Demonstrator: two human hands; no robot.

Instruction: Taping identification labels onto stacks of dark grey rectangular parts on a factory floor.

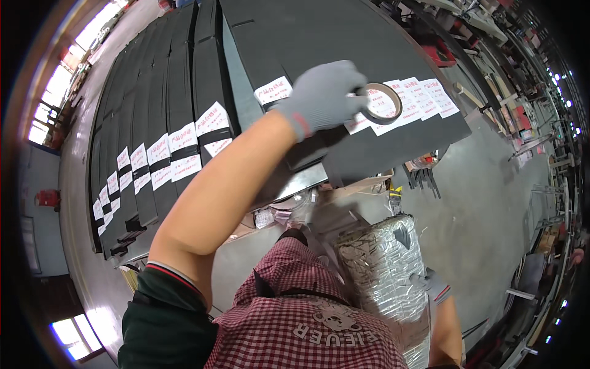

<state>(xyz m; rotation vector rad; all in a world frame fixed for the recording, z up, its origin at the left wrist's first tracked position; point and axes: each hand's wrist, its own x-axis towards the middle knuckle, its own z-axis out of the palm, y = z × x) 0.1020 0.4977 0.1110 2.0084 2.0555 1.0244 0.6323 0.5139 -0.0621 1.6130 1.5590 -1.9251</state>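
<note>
In my left hand (326,95), covered by a grey knit glove, is a roll of dark tape (397,109) with a brown core. The fingers close on the roll's left rim, above a row of white paper labels with red print (439,98) on a wide black panel (369,154). Another white label (272,91) lies left of that hand, partly under a black strip. My right hand (430,286), also gloved in grey, is low at the right against a crinkled silver foil-covered block (378,264). Its fingers look loosely spread; the foil partly hides them.
Long black panels (178,86) stand side by side at the left, each with a white label crossed by black tape. Under the panel's front edge are a carton (362,184) and small loose items. Racks and metal parts (510,111) line the right side beyond the grey floor (467,215).
</note>
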